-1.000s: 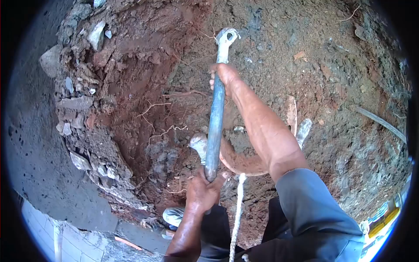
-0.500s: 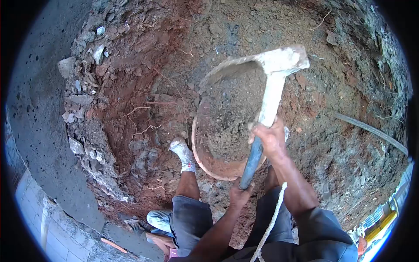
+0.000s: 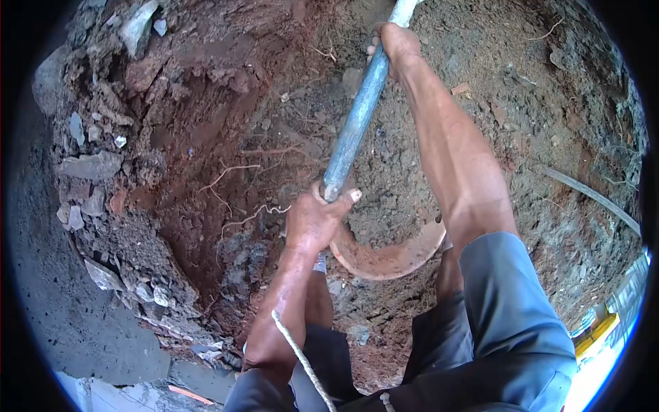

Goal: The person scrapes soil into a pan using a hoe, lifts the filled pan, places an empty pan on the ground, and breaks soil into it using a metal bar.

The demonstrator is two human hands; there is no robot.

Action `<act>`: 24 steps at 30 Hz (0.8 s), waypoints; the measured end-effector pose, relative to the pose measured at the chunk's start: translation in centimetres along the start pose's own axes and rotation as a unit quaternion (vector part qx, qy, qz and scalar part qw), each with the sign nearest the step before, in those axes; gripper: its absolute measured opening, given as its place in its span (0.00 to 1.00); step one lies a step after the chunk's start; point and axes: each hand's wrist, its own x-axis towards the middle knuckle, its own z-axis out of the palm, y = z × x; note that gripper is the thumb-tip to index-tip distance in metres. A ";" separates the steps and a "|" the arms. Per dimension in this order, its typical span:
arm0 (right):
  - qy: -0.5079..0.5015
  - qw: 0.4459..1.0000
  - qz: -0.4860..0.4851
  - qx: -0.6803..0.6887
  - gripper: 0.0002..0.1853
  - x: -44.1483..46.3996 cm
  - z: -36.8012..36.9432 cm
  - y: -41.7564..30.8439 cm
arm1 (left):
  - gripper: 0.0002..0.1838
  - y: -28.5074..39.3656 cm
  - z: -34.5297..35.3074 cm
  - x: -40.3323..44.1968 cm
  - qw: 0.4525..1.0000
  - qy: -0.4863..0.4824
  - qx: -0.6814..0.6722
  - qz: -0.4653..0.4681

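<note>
Both my hands grip a hoe, whose long handle [image 3: 357,123] is blue along most of its length and white toward the top. My left hand [image 3: 316,221] is closed round the handle's near end. Farther up, near the white part, my right hand [image 3: 398,49] is wrapped round it with the arm stretched forward. The hoe's head lies beyond the top edge of the view. Below the handle, between my legs, rests a shallow round pan [image 3: 388,264] with an orange-brown rim. My left hand and forearm hide part of its left side.
Reddish dug soil [image 3: 199,137] with thin roots rises at the left, edged by loose stones [image 3: 93,165]. A grey concrete surface [image 3: 41,275] lies beyond. At the right a grey pipe-like strip [image 3: 594,199] sticks out of the dirt. A white rope [image 3: 302,360] hangs before me.
The hoe has moved forward and up, and its head has left the view. Both hands have travelled up and to the left with it, still gripping the handle.
</note>
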 end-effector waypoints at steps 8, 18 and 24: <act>-0.077 0.974 0.205 0.060 0.05 -12.6 5.9 11.9 | 0.31 -7.1 -4.1 -15.0 0.985 0.065 0.115 -0.109; -0.187 0.957 0.218 0.039 0.05 -10.1 -0.2 13.0 | 0.27 -5.1 7.3 -18.2 0.992 0.060 -0.048 -0.099; -0.202 0.959 0.187 -0.071 0.09 -22.0 -15.1 13.9 | 0.26 -11.2 25.6 -22.6 0.941 -0.029 -0.249 -0.225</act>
